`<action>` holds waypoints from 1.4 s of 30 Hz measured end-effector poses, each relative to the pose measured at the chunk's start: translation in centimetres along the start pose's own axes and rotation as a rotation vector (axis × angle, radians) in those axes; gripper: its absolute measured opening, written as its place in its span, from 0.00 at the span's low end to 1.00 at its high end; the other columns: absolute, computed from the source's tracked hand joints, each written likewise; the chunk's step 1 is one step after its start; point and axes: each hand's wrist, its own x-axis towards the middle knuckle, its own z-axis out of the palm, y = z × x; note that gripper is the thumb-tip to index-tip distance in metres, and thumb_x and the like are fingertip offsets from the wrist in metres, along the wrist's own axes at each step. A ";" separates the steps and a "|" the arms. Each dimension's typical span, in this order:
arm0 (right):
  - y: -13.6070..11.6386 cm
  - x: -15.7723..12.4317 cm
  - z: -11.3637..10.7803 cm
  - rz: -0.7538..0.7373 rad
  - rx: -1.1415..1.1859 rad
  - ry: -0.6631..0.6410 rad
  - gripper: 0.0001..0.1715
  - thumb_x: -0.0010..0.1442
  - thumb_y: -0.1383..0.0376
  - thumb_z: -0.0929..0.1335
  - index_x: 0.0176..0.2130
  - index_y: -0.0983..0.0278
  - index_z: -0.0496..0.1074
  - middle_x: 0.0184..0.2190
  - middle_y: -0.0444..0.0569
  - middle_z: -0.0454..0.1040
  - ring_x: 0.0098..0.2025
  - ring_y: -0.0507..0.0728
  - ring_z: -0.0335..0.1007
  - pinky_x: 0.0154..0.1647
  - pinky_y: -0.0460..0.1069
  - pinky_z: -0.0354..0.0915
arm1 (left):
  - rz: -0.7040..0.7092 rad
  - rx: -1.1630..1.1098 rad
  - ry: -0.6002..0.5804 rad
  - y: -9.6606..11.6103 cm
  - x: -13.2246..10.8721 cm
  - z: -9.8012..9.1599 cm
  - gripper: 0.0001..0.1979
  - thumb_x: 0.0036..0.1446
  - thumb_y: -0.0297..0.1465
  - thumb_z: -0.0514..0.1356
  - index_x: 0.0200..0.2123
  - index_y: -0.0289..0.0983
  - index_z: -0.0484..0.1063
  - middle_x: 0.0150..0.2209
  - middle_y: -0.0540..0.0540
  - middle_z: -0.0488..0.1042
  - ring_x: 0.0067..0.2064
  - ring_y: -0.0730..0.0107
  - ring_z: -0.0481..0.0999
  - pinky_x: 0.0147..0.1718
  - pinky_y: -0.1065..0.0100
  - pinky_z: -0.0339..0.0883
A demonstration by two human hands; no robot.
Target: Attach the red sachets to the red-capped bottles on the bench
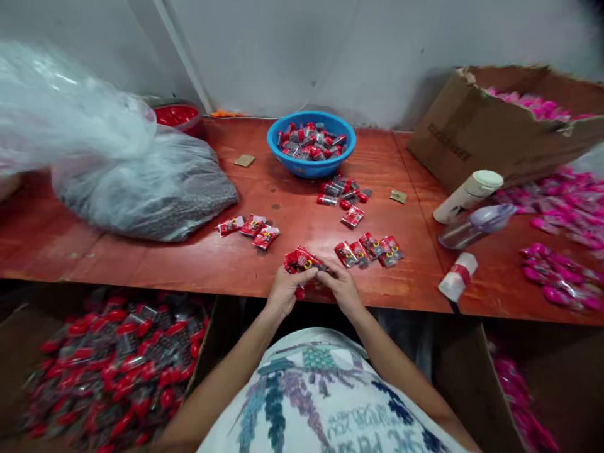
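Red tabletop [415,236], printed packets [300,257] between left hand [285,288] and right hand [343,288]

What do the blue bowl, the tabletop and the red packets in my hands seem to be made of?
Blue bowl: probably plastic, smooth, its colour uniform. Tabletop: likely wood or plywood, stained or painted reddish with a sheen; knot-like spots show. Red packets: apparently printed plastic film, shiny and creased.
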 end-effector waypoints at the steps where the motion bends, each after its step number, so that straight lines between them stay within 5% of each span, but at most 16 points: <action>1: 0.1 0.1 -0.1 -0.003 0.010 0.007 0.23 0.51 0.60 0.72 0.48 0.57 0.75 0.38 0.43 0.74 0.33 0.51 0.69 0.33 0.46 0.69 | 0.014 -0.015 0.004 0.0 0.1 0.0 0.16 0.34 0.26 0.72 0.31 0.31 0.76 0.28 0.47 0.78 0.28 0.71 0.75 0.33 0.70 0.70; 9: 0.4 0.3 0.1 0.031 0.015 0.095 0.14 0.49 0.60 0.73 0.37 0.62 0.74 0.25 0.40 0.73 0.25 0.50 0.67 0.25 0.45 0.65 | 0.012 0.016 0.036 -0.4 0.5 0.0 0.12 0.36 0.28 0.72 0.27 0.31 0.76 0.25 0.47 0.77 0.25 0.72 0.75 0.29 0.71 0.70; 15: -0.4 0.7 -1.1 -0.058 -0.065 0.189 0.13 0.48 0.59 0.73 0.32 0.63 0.72 0.26 0.40 0.72 0.25 0.49 0.65 0.24 0.43 0.61 | -0.085 0.012 0.009 -0.9 0.9 0.4 0.17 0.36 0.28 0.72 0.33 0.31 0.77 0.30 0.44 0.80 0.30 0.67 0.78 0.35 0.68 0.72; 22: -1.2 0.1 -3.5 0.032 0.070 0.261 0.19 0.46 0.55 0.74 0.32 0.63 0.67 0.22 0.40 0.74 0.22 0.50 0.68 0.21 0.44 0.63 | -0.117 0.019 -0.092 -2.2 2.0 2.5 0.19 0.33 0.25 0.73 0.33 0.30 0.77 0.30 0.43 0.80 0.30 0.66 0.78 0.35 0.67 0.72; 33: -1.2 -0.8 -6.0 -0.021 0.072 0.369 0.18 0.48 0.56 0.73 0.33 0.63 0.67 0.22 0.40 0.73 0.22 0.50 0.68 0.21 0.43 0.64 | -0.212 0.071 -0.163 -4.1 2.9 5.1 0.18 0.33 0.28 0.73 0.31 0.31 0.76 0.29 0.44 0.79 0.28 0.69 0.77 0.32 0.68 0.72; 38: -2.8 -1.2 -9.2 -0.213 -0.310 0.585 0.19 0.53 0.52 0.69 0.39 0.62 0.70 0.31 0.45 0.72 0.30 0.53 0.70 0.32 0.49 0.68 | -0.087 0.221 -0.042 -3.2 3.9 4.2 0.23 0.36 0.30 0.71 0.39 0.32 0.73 0.31 0.47 0.76 0.25 0.71 0.74 0.27 0.68 0.70; 40: -3.8 -0.9 -11.0 -0.313 -0.661 0.660 0.27 0.51 0.50 0.70 0.46 0.62 0.71 0.42 0.52 0.70 0.44 0.59 0.69 0.47 0.55 0.66 | -0.005 0.349 -0.023 -2.5 4.7 3.7 0.28 0.37 0.31 0.71 0.45 0.34 0.71 0.31 0.49 0.74 0.25 0.72 0.72 0.27 0.68 0.69; 42: -4.9 -0.2 -12.6 -0.340 -1.003 0.651 0.42 0.45 0.47 0.73 0.55 0.60 0.66 0.55 0.57 0.61 0.58 0.66 0.58 0.58 0.61 0.57 | 0.060 0.539 -0.077 -1.9 5.6 3.6 0.35 0.35 0.30 0.71 0.51 0.36 0.68 0.31 0.50 0.72 0.28 0.71 0.72 0.30 0.68 0.68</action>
